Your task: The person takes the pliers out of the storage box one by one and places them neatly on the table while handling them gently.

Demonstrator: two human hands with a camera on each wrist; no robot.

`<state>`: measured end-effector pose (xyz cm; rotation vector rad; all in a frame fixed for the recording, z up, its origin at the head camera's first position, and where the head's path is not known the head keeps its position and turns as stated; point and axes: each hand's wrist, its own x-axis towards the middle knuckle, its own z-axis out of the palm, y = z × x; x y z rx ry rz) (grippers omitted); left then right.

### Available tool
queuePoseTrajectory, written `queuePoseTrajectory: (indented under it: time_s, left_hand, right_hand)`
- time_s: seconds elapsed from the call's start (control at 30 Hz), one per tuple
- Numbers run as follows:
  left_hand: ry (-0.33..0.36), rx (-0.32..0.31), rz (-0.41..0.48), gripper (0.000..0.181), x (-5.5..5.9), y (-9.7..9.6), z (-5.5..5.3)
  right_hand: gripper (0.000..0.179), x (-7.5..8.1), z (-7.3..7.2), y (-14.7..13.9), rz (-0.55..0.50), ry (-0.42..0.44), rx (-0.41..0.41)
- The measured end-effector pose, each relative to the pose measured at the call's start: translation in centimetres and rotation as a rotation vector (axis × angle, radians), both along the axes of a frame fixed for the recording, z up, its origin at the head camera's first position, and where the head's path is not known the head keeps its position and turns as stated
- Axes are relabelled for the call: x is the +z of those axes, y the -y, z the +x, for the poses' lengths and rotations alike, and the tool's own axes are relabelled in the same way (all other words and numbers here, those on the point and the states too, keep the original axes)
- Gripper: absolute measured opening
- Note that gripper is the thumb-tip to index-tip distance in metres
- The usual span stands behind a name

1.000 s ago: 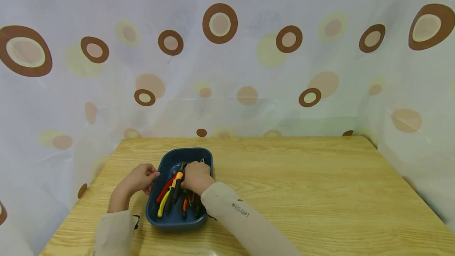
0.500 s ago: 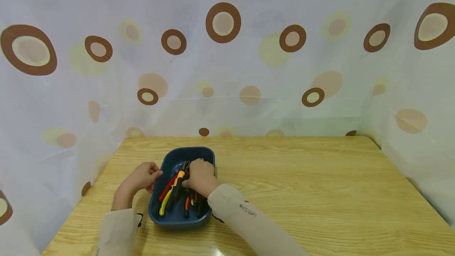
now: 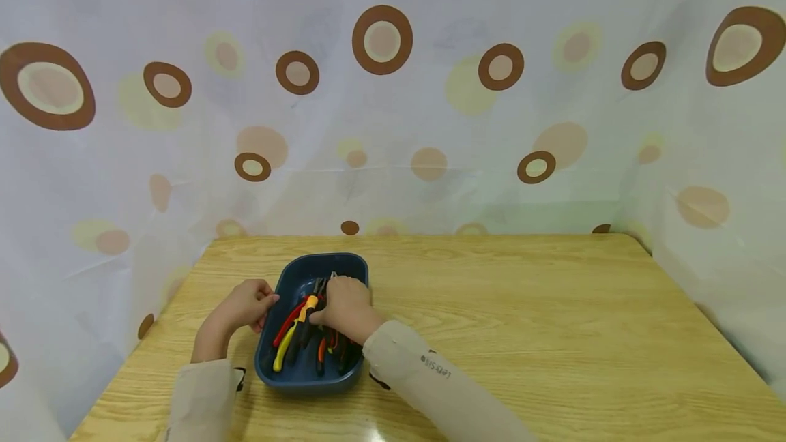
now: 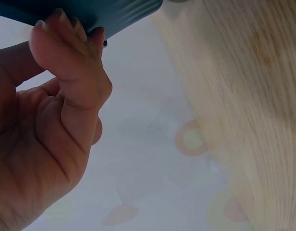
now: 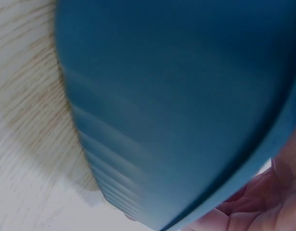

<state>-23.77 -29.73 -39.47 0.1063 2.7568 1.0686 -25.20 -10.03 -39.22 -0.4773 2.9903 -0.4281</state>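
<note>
A dark blue plastic bin (image 3: 310, 385) stands on the left part of the table and holds several pliers. My left hand (image 3: 248, 305) pinches the bin's left rim between thumb and fingers; in the left wrist view its curled fingertips meet the blue wall. Inside the bin, my right hand (image 3: 348, 305) reaches down among the tools, its fingers hidden. Close to its thumb lie yellow-and-black pliers (image 3: 307, 312). Further left are a red handle (image 3: 287, 325) and a yellow handle (image 3: 282, 352). An orange-and-black handle (image 3: 321, 357) shows below the hand.
The wood-grain table (image 3: 522, 319) extends far to the right of the bin. A white curtain (image 3: 454, 128) with brown rings hangs behind and at both sides. The bin's outer wall (image 5: 177, 96) fills most of the right wrist view.
My right hand has shifted slightly inside the bin, and a metal tip beside its knuckles now stands further left. The left hand keeps its place at the rim.
</note>
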Motion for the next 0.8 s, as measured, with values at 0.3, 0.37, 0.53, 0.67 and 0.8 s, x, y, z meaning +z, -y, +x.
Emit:
queuePoseTrajectory:
  time_s: [0.3,0.37,0.53,0.67,0.8]
  left_hand:
    - [0.004,-0.002,0.003,0.015,0.0,0.0,-0.1]
    - [0.003,-0.001,0.002,0.015,0.0,0.0,-0.1]
    - [0.003,-0.003,0.006,0.015,0.1,0.0,0.0]
    - [0.004,-0.003,0.01,0.015,0.1,0.0,-0.1]
    - [0.006,-0.003,0.006,0.015,0.1,-0.1,0.0]
  right_hand:
    - [0.046,0.5,0.4,-0.5,-0.086,-0.028,0.014]
    - [0.049,0.6,0.4,-0.6,-0.1,-0.024,0.014]
    - [0.052,1.0,0.6,-0.9,-0.13,-0.008,0.017]
    - [0.049,1.2,0.7,-1.2,-0.193,0.017,0.007]
    - [0.048,1.3,0.9,-1.5,-0.261,0.033,0.006]
